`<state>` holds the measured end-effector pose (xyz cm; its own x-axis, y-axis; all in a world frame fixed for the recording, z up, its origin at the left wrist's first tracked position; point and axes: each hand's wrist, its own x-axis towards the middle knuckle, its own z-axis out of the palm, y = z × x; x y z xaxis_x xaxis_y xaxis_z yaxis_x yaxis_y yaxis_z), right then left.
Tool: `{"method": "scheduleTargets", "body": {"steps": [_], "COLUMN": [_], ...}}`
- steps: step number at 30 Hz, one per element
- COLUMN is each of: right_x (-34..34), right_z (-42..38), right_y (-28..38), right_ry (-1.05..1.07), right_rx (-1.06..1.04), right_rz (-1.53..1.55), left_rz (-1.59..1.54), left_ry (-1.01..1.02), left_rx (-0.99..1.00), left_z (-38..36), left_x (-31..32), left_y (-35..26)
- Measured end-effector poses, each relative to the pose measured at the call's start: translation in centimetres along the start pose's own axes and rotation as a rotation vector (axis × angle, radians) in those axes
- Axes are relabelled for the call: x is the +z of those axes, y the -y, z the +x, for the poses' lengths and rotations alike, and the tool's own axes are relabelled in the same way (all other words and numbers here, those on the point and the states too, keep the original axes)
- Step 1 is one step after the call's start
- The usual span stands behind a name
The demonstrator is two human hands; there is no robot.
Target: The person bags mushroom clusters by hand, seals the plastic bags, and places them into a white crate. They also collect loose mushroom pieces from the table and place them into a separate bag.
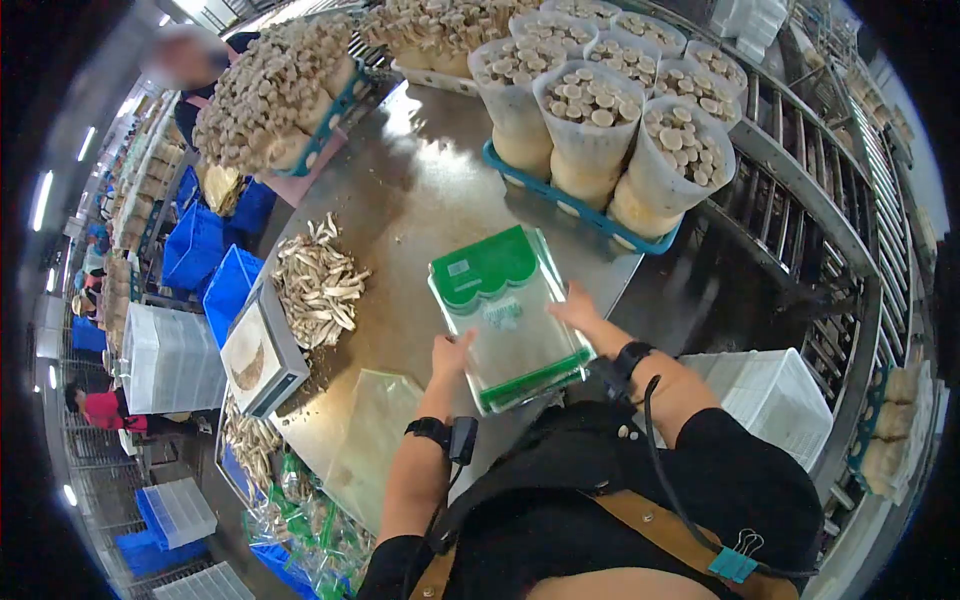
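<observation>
A stack of clear plastic bags with green printed bands (pixel 505 315) lies on the steel table (pixel 420 190) in front of me. My left hand (pixel 450 352) grips its near left edge, thumb on top. Holding the stack's right edge is my right hand (pixel 578 307). Both wrists wear black straps with small devices. Beyond the bags, a blue tray (pixel 560 195) holds several plastic-wrapped bundles of enoki mushrooms (pixel 592 120), standing upright.
Loose mushroom trimmings (pixel 318 283) lie left of the bags beside a small scale (pixel 262 350). A crate of mushroom bundles (pixel 275 90) sits at the back left. Blue crates (pixel 212 265), a white crate (pixel 775 395) and roller conveyors (pixel 810 210) surround the table. Other people work at far left.
</observation>
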<state>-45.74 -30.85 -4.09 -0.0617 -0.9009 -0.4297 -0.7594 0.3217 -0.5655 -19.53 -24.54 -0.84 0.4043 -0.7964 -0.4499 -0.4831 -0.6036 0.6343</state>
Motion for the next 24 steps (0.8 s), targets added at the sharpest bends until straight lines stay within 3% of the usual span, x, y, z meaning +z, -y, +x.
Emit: {"method": "scheduleTargets", "body": {"steps": [1, 2, 4, 5, 6, 7, 8, 11, 12, 13, 14, 16, 18, 20, 21, 23, 24], "right_x": [0.5, 0.7, 1.1, 1.2, 1.3, 1.6, 1.8, 2.7, 2.5, 1.3, 0.5, 2.0, 2.9, 3.6, 3.5, 2.4, 2.9], "right_z": [-1.1, -1.3, -1.2, -0.7, 0.0, 0.2, -0.5, -3.3, -3.3, -4.2, -4.9, -4.5, -4.9, -6.3, -6.4, -7.1, -6.9], "right_y": [0.9, 1.0, 1.1, 0.6, -0.2, -0.2, 0.7, 2.5, 2.9, 4.0, 4.9, 5.0, 5.5, 7.2, 8.6, 11.4, 11.5], "right_ry": [-0.012, -0.019, 0.036, 0.036, 0.117, 0.197, 0.195, -0.187, -0.197, -0.067, 0.061, 0.076, 0.128, -0.019, -0.047, 0.246, 0.231], "right_rx": [0.020, 0.000, 0.067, 0.042, 0.043, 0.048, 0.031, -0.105, -0.108, -0.081, -0.053, -0.135, -0.268, -0.475, -0.464, -0.214, -0.210], "right_rz": [-0.013, -0.014, 0.132, 0.134, 0.148, 0.161, 0.164, -0.203, -0.200, -0.038, 0.124, 0.148, 0.200, 0.173, 0.175, 0.198, 0.205], "left_rz": [-0.049, -0.059, -0.300, -0.309, -0.444, -0.571, -0.573, -0.822, -0.948, -1.072, -1.069, -0.990, -1.052, -1.124, -1.181, -1.232, -1.186], "left_ry": [0.107, 0.091, 0.430, 0.408, 0.354, 0.301, 0.286, 0.375, 0.375, 0.380, 0.391, 0.389, 0.342, 0.297, 0.219, 0.154, 0.145], "left_rx": [-0.142, -0.134, -0.277, -0.268, -0.116, 0.038, 0.049, -0.003, -0.098, -0.197, -0.188, -0.315, -0.227, -0.133, -0.093, -0.048, -0.133], "left_z": [-0.3, 0.6, 2.8, 3.2, 3.2, 3.2, 1.6, -3.2, -3.5, -3.7, -3.5, -3.2, -4.0, -5.1, -5.9, -6.2, -5.9], "left_x": [-0.5, -0.2, 0.4, 1.0, 2.2, 2.9, 2.4, 0.2, 0.2, 0.2, -0.1, -1.1, -2.1, -3.1, -3.9, -4.4, -4.2], "left_y": [-1.3, -0.7, 2.1, 3.9, 5.6, 6.1, 4.3, -0.2, 0.2, 0.8, 1.7, 3.8, 5.8, 6.3, 6.4, 7.0, 7.5]}}
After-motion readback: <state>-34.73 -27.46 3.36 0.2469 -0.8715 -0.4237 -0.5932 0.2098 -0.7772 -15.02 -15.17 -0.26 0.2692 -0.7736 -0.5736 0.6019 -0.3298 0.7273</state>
